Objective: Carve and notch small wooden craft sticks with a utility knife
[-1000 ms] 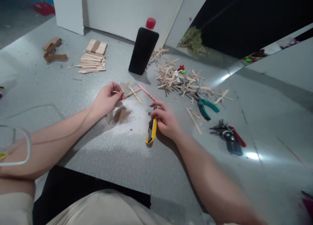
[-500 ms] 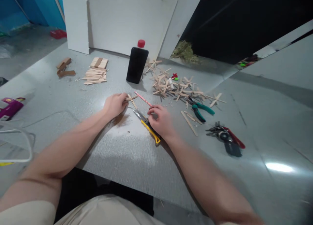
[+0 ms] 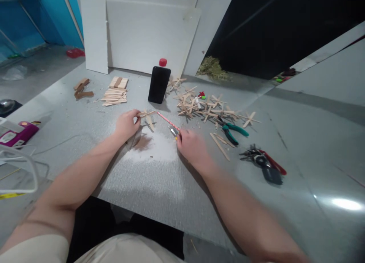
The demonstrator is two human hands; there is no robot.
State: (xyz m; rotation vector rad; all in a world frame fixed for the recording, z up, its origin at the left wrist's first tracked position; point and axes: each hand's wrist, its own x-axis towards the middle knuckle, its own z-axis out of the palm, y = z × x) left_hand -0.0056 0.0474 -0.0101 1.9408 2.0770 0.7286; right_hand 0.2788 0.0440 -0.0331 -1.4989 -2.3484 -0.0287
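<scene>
My left hand (image 3: 128, 125) pinches one arm of a star of crossed wooden sticks (image 3: 148, 117), held a little above the grey table. My right hand (image 3: 191, 143) is closed around the utility knife (image 3: 173, 132), whose front end shows past my fingers while its yellow body is mostly hidden. A pink patterned stick (image 3: 168, 121) lies between the hands, one end by the star and the other at my right fingers. Beyond stands a black phone (image 3: 159, 85) in front of a red-capped bottle (image 3: 163, 62).
Finished stick stars (image 3: 191, 103) are heaped at the back right, beside green-handled pliers (image 3: 232, 133) and keys (image 3: 264, 162). Loose sticks (image 3: 115, 97) and a bundle (image 3: 119, 82) lie at the back left. A purple tool (image 3: 27, 133) is at the left edge.
The star and my left hand have moved left. My right hand has closed over the knife, which lay in fuller view under it before. The camera view has shifted slightly.
</scene>
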